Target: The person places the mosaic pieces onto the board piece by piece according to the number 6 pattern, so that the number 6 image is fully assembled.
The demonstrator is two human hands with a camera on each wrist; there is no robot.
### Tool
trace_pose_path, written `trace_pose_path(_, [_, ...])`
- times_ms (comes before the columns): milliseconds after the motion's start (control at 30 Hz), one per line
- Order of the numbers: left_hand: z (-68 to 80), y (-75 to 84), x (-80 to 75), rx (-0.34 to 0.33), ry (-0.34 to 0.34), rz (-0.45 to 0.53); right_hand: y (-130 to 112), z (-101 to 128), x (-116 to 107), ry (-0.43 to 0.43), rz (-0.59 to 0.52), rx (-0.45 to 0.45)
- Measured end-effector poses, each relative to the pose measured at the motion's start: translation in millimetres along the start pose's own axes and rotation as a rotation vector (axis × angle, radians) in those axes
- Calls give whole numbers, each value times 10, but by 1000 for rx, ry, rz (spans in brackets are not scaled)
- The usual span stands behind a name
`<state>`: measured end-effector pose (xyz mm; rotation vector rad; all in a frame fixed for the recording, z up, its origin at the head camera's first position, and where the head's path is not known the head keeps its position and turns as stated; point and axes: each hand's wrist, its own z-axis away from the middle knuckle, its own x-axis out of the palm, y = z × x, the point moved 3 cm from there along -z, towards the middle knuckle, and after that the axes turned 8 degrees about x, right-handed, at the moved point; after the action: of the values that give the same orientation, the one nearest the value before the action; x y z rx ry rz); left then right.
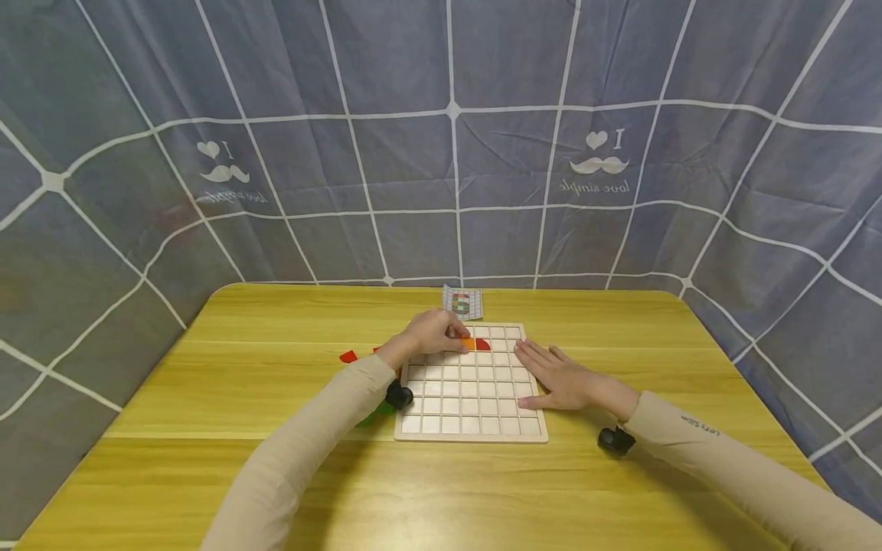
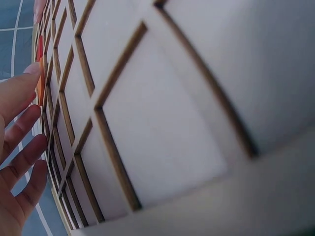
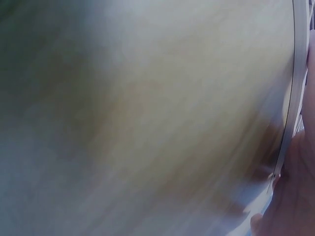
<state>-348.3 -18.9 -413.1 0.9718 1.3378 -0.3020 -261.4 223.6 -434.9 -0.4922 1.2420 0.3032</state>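
A white wooden grid board [image 1: 472, 417] lies in the middle of the yellow table [image 1: 276, 367]. My left hand [image 1: 432, 334] reaches over the board's far left corner. Its index fingertip [image 2: 30, 71] touches an orange piece [image 1: 468, 343] in the second row, next to a red piece [image 1: 483, 345]. The other fingers [image 2: 24, 123] are spread and fairly straight beside the board [image 2: 162, 137]. My right hand [image 1: 560, 376] lies flat with straight fingers on the board's right edge. In the right wrist view only a blurred table, the board's rim [image 3: 290, 98] and part of the palm [image 3: 295, 206] show.
Red pieces [image 1: 348, 356] lie on the table left of the board, and a green piece [image 1: 375, 414] shows under my left forearm. A small pattern card [image 1: 462, 302] lies behind the board. A grey checked cloth [image 1: 441, 153] hangs around the table.
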Motion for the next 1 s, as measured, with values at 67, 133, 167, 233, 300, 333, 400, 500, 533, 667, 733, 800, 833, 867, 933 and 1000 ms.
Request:
trace_pose_path(67, [39, -8, -16, -8, 4, 19, -4, 0, 1, -2, -1, 0])
trace_pose_path(133, [83, -14, -40, -18, 8, 43, -5, 1, 3, -5, -3, 1])
trace_pose_path(167, [105, -20, -56, -21, 13, 50, -5, 2, 4, -5, -3, 2])
trace_pose_path(233, [144, -33, -90, -25, 26, 58, -7, 6, 4, -5, -7, 2])
trace_pose_path(300, [181, -51, -126, -30, 39, 59, -8, 9, 6, -3, -7, 3])
trace_pose_path(333, [199, -62, -146, -35, 45, 59, -9, 11, 5, -2, -11, 2])
trace_pose_path(400, [240, -87, -186, -50, 56, 60, -9, 13, 7, -1, -11, 0])
trace_pose_path(500, [316, -130, -248, -79, 66, 59, -9, 15, 9, -2, -10, 1])
trace_pose_path(533, [345, -144, -270, -91, 70, 58, -9, 15, 9, -1, -9, 0])
trace_pose_path(667, [483, -199, -359, -116, 84, 64, -14, 16, 0, 5, -13, 1])
trace_pose_path(733, [555, -237, -392, -129, 93, 68, -15, 14, -3, 9, -10, 1])
trace_pose_path(800, [628, -281, -422, -134, 106, 65, -12, 12, -3, 15, -11, -2])
trace_pose_path(833, [664, -305, -433, -141, 113, 63, -11, 12, -3, 17, -12, -4])
trace_pose_path(867, [701, -328, -445, -144, 119, 56, -10, 12, -2, 18, -9, -3])
trace_pose_path(933, [774, -370, -470, -152, 130, 41, -11, 14, -4, 18, -11, -4])
trace_pose_path(1000, [850, -409, -493, -159, 137, 24, -15, 16, -9, 22, -16, -7])
